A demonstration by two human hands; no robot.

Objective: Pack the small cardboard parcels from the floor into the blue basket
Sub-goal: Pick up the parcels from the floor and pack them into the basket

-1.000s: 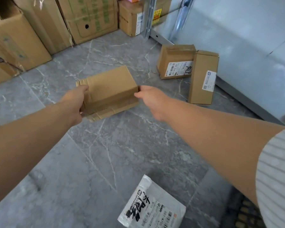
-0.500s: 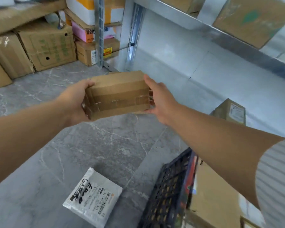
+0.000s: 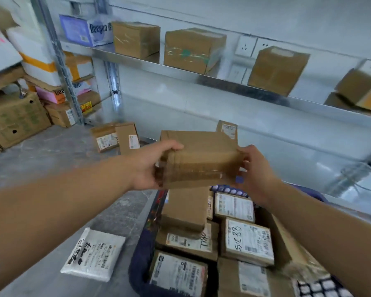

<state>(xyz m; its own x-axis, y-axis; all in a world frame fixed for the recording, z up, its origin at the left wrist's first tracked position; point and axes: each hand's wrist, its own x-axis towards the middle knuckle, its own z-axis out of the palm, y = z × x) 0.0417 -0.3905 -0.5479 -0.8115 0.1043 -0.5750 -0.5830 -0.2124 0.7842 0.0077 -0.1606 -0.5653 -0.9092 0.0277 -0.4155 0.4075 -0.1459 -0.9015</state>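
I have the taped cardboard parcel [image 3: 201, 161] gripped between both hands: my left hand [image 3: 150, 166] curls round its left end with the thumb on top, and my right hand [image 3: 258, 174] holds its right end. It hangs in the air over the far end of the blue basket [image 3: 137, 256], above a plain brown parcel [image 3: 184, 209] lying on the labelled parcels [image 3: 247, 241]. I judge this the placing step. Next I must lower it onto a level spot and let go without tipping the stack. Two small parcels [image 3: 116, 138] sit on the floor [image 3: 51, 151] by the shelving [image 3: 60, 67], so more trips remain.
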